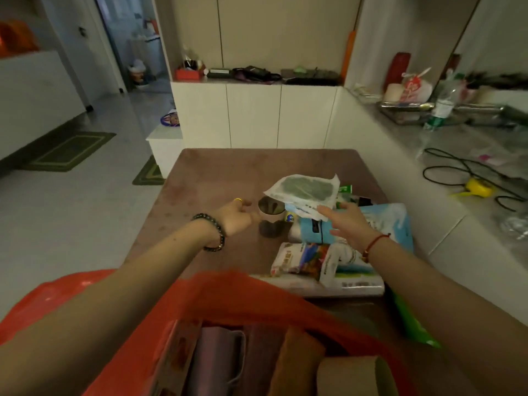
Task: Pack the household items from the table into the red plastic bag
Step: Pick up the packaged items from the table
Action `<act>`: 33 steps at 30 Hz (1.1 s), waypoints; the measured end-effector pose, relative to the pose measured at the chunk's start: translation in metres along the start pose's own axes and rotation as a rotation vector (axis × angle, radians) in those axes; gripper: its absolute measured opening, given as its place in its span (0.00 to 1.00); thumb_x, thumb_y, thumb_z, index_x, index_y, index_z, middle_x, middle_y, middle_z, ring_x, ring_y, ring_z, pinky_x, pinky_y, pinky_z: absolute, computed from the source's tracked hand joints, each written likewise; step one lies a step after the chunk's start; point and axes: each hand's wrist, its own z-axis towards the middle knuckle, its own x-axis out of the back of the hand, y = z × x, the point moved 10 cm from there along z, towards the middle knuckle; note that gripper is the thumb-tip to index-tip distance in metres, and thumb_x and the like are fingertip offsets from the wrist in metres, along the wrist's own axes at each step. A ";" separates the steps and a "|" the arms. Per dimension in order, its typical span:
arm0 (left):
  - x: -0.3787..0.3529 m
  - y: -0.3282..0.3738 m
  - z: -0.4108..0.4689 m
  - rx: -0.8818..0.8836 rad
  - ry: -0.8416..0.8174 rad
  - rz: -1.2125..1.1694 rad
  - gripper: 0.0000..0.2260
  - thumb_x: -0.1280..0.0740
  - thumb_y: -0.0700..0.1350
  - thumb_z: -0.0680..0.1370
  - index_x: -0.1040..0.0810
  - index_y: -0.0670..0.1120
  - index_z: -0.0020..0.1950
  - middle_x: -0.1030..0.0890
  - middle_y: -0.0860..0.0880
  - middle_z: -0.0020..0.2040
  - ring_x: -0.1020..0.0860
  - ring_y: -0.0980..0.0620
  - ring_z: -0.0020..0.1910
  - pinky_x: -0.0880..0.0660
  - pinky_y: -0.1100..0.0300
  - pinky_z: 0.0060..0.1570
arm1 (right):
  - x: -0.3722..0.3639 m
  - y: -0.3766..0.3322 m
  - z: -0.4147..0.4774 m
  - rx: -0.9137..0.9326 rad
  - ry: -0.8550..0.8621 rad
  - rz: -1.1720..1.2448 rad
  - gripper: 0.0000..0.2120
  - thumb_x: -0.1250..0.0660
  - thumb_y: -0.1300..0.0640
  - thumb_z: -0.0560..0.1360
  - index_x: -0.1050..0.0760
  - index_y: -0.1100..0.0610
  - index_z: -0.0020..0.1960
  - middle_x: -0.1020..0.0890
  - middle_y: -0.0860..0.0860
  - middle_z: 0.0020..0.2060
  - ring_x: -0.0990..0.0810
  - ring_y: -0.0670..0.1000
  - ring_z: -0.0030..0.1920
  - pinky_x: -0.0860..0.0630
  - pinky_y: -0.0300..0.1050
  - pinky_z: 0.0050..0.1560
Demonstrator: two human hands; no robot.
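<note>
- Red plastic bag (234,292) at 6 o'clock, nearest the wearer, mouth open upward. Folded cloth-like pieces and a cardboard tube already stand inside. Judged: packing partly done; open mouth kept close so items drop straight in.
- Table (217,172) covered in a mauve cloth. Remaining items cluster at 3 o'clock of its centre.
- Left hand (237,217) reaches forward toward the dark cup (271,217), just beside it at its 9 o'clock. Fingers loosely curled, closed on nothing; contact with the cup cannot be told.
- Right hand (347,224) lies over the pile with fingers spread and flat. A white packet with a green panel (304,190) stands tilted up at its 11 o'clock, touching the fingertips; whether it is pinched or only propped cannot be told.
- Under that hand: a blue-and-white pack (383,221); toward 6 o'clock a colourful snack pouch (300,258) and a white pack (351,270), overlapping.
- Judged next: cup and packet go into the bag. Risk: cup tips if nudged.
</note>
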 end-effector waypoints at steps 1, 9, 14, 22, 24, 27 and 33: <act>-0.007 0.000 0.015 0.019 -0.020 -0.049 0.26 0.37 0.50 0.76 0.39 0.44 0.71 0.31 0.45 0.70 0.31 0.48 0.65 0.35 0.62 0.57 | 0.003 0.003 0.014 -0.013 0.058 0.022 0.18 0.32 0.55 0.73 0.28 0.62 0.60 0.24 0.56 0.55 0.26 0.54 0.52 0.27 0.50 0.53; -0.039 -0.008 0.099 0.136 -0.077 -0.437 0.25 0.39 0.52 0.77 0.38 0.42 0.71 0.27 0.45 0.62 0.28 0.56 0.40 0.32 0.67 0.28 | 0.000 0.032 0.106 -0.152 0.172 -0.053 0.21 0.31 0.54 0.72 0.27 0.65 0.60 0.22 0.60 0.59 0.24 0.60 0.60 0.27 0.52 0.61; -0.049 -0.022 0.124 0.160 -0.012 -0.584 0.27 0.37 0.54 0.75 0.35 0.40 0.67 0.25 0.43 0.62 0.23 0.45 0.54 0.25 0.57 0.37 | 0.024 0.021 0.116 -0.043 0.268 -0.143 0.12 0.34 0.60 0.73 0.29 0.57 0.32 0.25 0.55 0.34 0.25 0.55 0.40 0.27 0.43 0.41; -0.026 -0.005 0.130 0.028 0.076 -0.978 0.24 0.33 0.58 0.71 0.33 0.48 0.61 0.30 0.43 0.68 0.28 0.47 0.57 0.29 0.54 0.53 | 0.029 -0.084 0.058 0.346 0.114 0.382 0.10 0.41 0.59 0.78 0.31 0.54 0.38 0.24 0.51 0.33 0.23 0.45 0.29 0.25 0.40 0.29; -0.043 0.006 0.121 0.092 -0.168 -1.118 0.41 0.32 0.64 0.62 0.38 0.48 0.70 0.30 0.42 0.68 0.26 0.44 0.60 0.26 0.53 0.51 | 0.014 -0.105 0.036 0.421 -0.059 0.479 0.07 0.41 0.60 0.78 0.29 0.54 0.41 0.20 0.52 0.38 0.20 0.46 0.32 0.22 0.41 0.33; -0.058 0.030 0.100 0.021 -0.459 -1.202 0.31 0.35 0.63 0.63 0.24 0.47 0.61 0.17 0.44 0.53 0.18 0.46 0.49 0.20 0.52 0.44 | -0.024 -0.105 0.010 0.376 -0.357 0.492 0.04 0.38 0.57 0.75 0.25 0.50 0.44 0.17 0.49 0.39 0.18 0.48 0.35 0.20 0.42 0.34; -0.021 -0.008 0.106 -0.071 -0.127 -1.366 0.15 0.32 0.45 0.70 0.22 0.43 0.55 0.16 0.42 0.52 0.17 0.44 0.49 0.19 0.49 0.45 | -0.004 -0.044 0.050 0.069 -0.098 0.293 0.12 0.38 0.50 0.76 0.23 0.58 0.43 0.17 0.54 0.41 0.19 0.49 0.37 0.22 0.39 0.34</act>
